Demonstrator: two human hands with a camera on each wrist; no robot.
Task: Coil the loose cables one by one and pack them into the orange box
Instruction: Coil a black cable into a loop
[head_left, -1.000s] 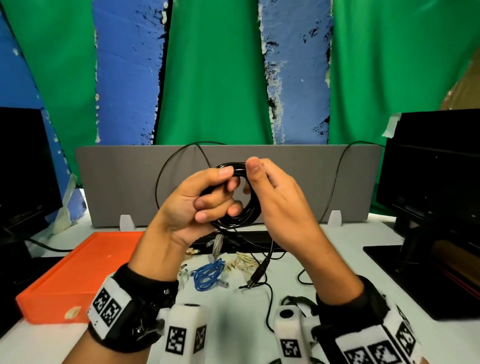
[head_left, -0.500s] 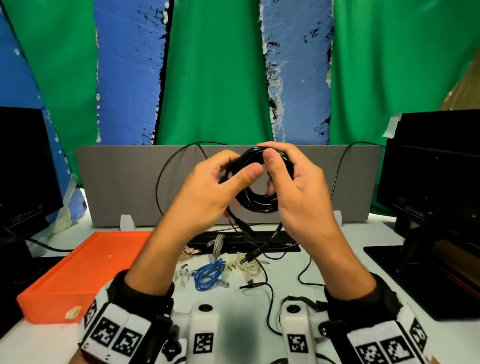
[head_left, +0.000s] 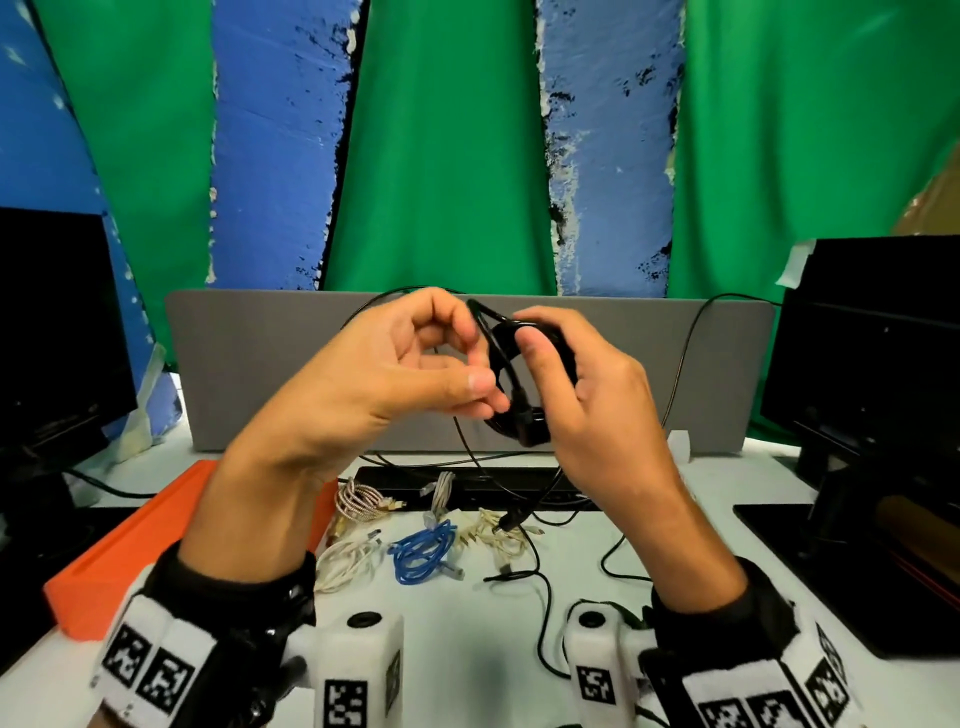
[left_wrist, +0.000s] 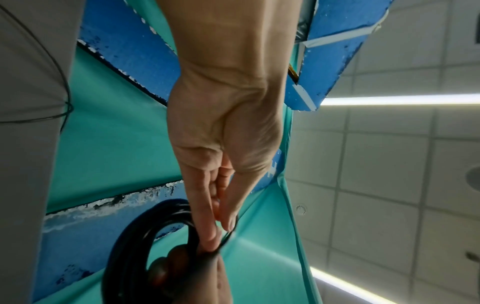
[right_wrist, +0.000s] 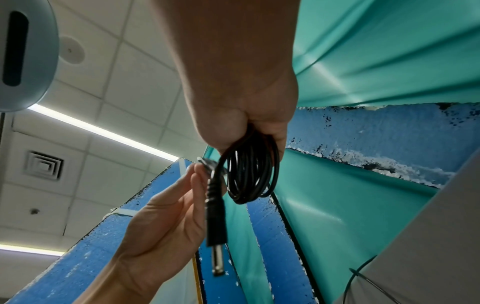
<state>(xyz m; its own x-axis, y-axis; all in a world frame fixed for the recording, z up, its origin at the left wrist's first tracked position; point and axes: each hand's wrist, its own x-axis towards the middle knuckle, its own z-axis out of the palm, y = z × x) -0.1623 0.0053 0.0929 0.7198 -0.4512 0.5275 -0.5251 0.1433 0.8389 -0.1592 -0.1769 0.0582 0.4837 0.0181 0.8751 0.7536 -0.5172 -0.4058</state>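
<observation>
Both hands are raised above the desk (head_left: 597, 525), working on one black cable (head_left: 511, 364). The right hand (head_left: 587, 395) is closed around the finished loops, thumb pressed over the top of the bundle, and the right wrist view shows several turns hanging from that fist with the plug end (right_wrist: 215, 224) dangling free beside them. The left hand (head_left: 395, 374) has its fingertips (left_wrist: 210, 236) pinched on a single strand just left of the bundle, the other fingers curled loosely. A thin black tail (head_left: 524, 499) runs down from the bundle to the desk, so the coiling looks nearly but not quite finished. The orange box (head_left: 130, 551) sits at the near left of the desk, partly behind the left forearm; what it holds cannot be seen. Still loose on the desk between the arms lie a blue cable (head_left: 423, 551), white cables (head_left: 348, 558) to its left and a striped coil (head_left: 358, 499) farther back. The main risk is the bundle springing open: stiff round loops held by one thumb can fan out if the right grip eases while the left lets go of its strand. The free plug could swing and catch on the loops, and the trailing tail could drag the small cables below it as it is pulled up.
</observation>
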